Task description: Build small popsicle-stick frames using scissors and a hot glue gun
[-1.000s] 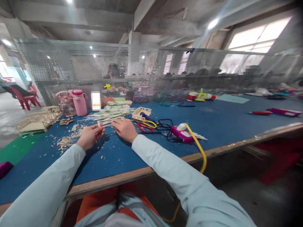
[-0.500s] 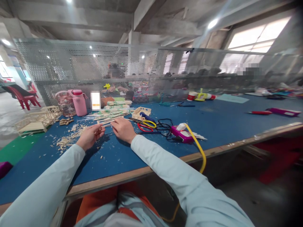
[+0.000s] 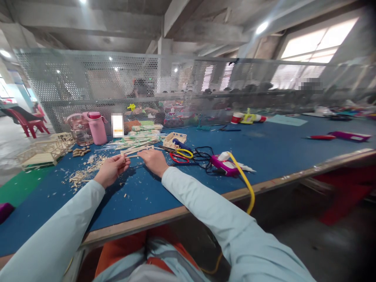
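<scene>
My left hand (image 3: pixel 111 170) and my right hand (image 3: pixel 154 161) rest on the blue table (image 3: pixel 264 152), both pinched on a small frame of thin wooden sticks (image 3: pixel 132 153) held between them. The left fingers grip its left end, the right fingers its right end. A pile of loose wooden sticks (image 3: pixel 140 138) lies just behind the frame. Wood chips and offcuts (image 3: pixel 84 172) are scattered to the left of my left hand.
Red and yellow scissors (image 3: pixel 179 156), black cables and a magenta glue gun (image 3: pixel 225 164) with a yellow hose lie right of my hands. A pink bottle (image 3: pixel 97 127), a small stick basket (image 3: pixel 174 140) and stick model houses (image 3: pixel 44 150) stand behind. A perforated screen (image 3: pixel 182 90) separates another worker.
Both hands keep their pinch on the stick frame with only slight finger shifts. The camera view has drifted slightly.
</scene>
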`<state>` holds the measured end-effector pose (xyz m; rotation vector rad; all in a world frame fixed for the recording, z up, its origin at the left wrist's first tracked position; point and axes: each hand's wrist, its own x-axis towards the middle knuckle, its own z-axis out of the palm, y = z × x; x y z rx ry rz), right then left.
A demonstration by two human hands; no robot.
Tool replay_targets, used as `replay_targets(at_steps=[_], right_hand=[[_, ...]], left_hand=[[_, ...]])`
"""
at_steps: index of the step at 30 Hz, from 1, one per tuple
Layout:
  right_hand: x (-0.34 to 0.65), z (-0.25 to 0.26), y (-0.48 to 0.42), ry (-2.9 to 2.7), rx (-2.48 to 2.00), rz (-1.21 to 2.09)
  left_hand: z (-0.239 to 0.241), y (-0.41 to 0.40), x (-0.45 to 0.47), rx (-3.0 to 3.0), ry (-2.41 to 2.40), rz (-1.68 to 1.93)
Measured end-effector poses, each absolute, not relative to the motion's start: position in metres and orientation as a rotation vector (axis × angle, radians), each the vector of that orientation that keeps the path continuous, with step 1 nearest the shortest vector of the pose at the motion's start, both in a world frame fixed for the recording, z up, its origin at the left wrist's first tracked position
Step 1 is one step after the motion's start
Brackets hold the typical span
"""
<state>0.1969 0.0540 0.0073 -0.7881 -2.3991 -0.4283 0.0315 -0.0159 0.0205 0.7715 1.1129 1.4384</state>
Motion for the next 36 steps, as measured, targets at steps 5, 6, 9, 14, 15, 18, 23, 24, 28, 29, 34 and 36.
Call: replay_targets(at_steps=[5, 6, 9, 14, 15, 18, 23, 24, 28, 29, 34, 36], right_hand=[[0.198, 0.006, 0.054, -2.384, -0.802, -0.420], [0.197, 0.006, 0.054, -2.382, -0.808, -0.419], [0.196, 0.005, 0.054, -2.389, -0.823, -0.412], [0.196, 0.008, 0.050, -2.380, -0.799, -0.341], [0.198, 0.009, 0.049, -2.350, -0.770, -0.316], [0.210, 0.015, 0.053, -2.097, -0.754, -0.196], [0.230, 0.015, 0.076, -1.516, -1.012, 0.313], [0.231, 0.014, 0.079, -1.477, -1.059, 0.495], [0.223, 0.010, 0.078, -1.448, -1.111, 1.165], [0.220, 0.010, 0.076, -1.449, -1.090, 1.249], [0.216, 0.011, 0.069, -1.471, -1.016, 1.330], [0.217, 0.010, 0.070, -1.477, -1.017, 1.311]], left_hand=[[0.019, -0.015, 0.031, 0.783, 1.104, 1.447], [0.019, -0.015, 0.031, 0.792, 1.099, 1.448], [0.017, -0.015, 0.031, 0.852, 1.098, 1.445], [0.015, -0.013, 0.033, 0.888, 1.164, 1.461], [0.015, -0.014, 0.033, 0.886, 1.163, 1.461], [0.017, -0.014, 0.033, 0.880, 1.136, 1.455], [0.018, -0.015, 0.032, 0.839, 1.155, 1.454], [0.018, -0.014, 0.032, 0.837, 1.157, 1.453], [0.017, -0.013, 0.031, 0.834, 1.160, 1.466], [0.017, -0.013, 0.031, 0.837, 1.157, 1.466], [0.019, -0.015, 0.031, 0.823, 1.112, 1.454], [0.020, -0.016, 0.031, 0.799, 1.098, 1.455]])
